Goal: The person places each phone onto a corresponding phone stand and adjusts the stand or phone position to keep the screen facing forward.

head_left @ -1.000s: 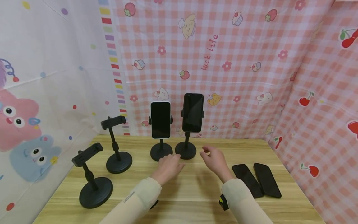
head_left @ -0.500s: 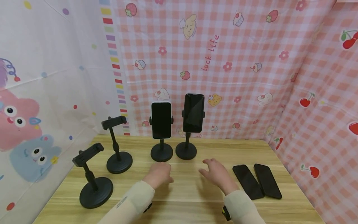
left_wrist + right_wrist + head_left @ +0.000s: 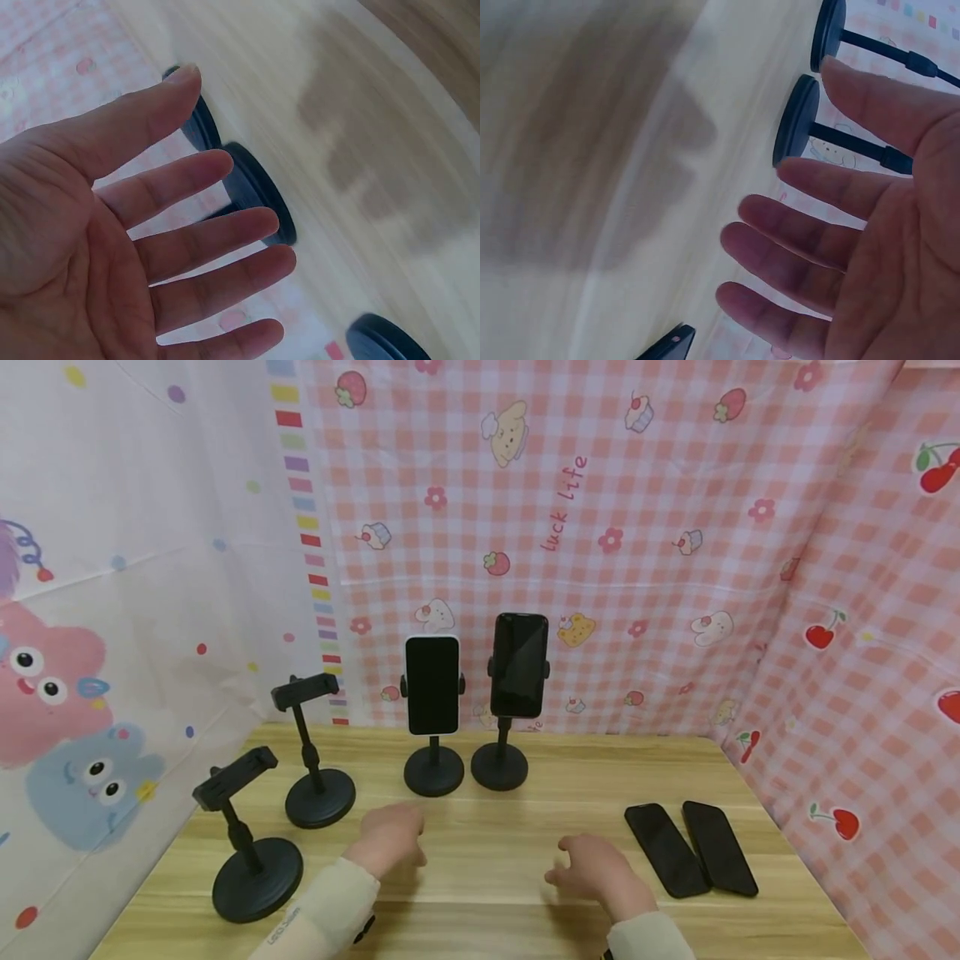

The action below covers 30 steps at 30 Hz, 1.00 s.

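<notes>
My left hand point(image 3: 390, 837) hovers over the table left of the middle, holding nothing; the left wrist view shows its fingers point(image 3: 210, 236) spread and nearly straight. To the right, my right hand point(image 3: 594, 870) is likewise above the wood, its fingers point(image 3: 795, 247) loosely extended around nothing. Beyond the hands, a white-edged phone point(image 3: 432, 685) stands upright in a black phone stand point(image 3: 433, 771). Beside it a black phone point(image 3: 519, 665) is clamped in a second stand point(image 3: 499, 767). Two more phones, one point(image 3: 667, 850) nearer the right hand and another point(image 3: 720, 847), lie flat at the right.
Two black phone stands with nothing in their clamps, a front one point(image 3: 257, 878) and a rear one point(image 3: 320, 797), are at the left of the wooden table point(image 3: 480, 877). Patterned cloth point(image 3: 645, 568) hangs behind and along both sides.
Both hands have drawn back toward the person from near the two middle stands and moved apart, the left one going leftward. Phones and stands have stayed in place.
</notes>
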Available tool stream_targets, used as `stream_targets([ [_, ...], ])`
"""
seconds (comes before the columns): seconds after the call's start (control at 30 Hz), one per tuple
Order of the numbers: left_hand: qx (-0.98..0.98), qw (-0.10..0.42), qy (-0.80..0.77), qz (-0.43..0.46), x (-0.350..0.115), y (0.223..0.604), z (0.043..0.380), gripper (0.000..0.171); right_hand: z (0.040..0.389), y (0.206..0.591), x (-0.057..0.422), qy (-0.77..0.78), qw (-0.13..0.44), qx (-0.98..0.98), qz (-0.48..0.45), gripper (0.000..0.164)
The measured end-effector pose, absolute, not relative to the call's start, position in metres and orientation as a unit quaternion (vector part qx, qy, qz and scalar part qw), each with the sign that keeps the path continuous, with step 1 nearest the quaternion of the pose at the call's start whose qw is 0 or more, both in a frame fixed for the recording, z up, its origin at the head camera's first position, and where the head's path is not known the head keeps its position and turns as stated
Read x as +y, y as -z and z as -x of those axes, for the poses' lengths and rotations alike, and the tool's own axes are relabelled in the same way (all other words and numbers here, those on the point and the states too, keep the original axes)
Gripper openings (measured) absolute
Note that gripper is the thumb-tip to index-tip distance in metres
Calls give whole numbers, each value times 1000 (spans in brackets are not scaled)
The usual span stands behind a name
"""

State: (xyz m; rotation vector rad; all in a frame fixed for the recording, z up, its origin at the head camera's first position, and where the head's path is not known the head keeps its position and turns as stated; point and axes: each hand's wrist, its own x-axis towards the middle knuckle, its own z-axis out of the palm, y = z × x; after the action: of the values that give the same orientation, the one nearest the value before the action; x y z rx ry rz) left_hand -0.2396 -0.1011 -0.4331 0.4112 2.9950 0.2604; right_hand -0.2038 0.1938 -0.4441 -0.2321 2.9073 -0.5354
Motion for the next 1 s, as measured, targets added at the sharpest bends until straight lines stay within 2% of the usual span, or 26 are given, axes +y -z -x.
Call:
stream_targets([
  [0.17, 988, 47, -76, -126, -118, 434, 237, 27, 196, 448, 198, 191, 110, 973, 72, 48],
  [0.43, 991, 63, -84, -86, -138, 434, 239, 36, 187, 447, 204, 186, 85, 977, 60, 52],
  [0.67, 994, 54, -82, -50, -153, 438, 244, 38, 183, 442, 203, 170, 67, 981, 63, 55],
  [1.0, 995, 31, -88, -24, -166, 441, 249, 37, 181, 442, 203, 176, 71, 980, 58, 55],
])
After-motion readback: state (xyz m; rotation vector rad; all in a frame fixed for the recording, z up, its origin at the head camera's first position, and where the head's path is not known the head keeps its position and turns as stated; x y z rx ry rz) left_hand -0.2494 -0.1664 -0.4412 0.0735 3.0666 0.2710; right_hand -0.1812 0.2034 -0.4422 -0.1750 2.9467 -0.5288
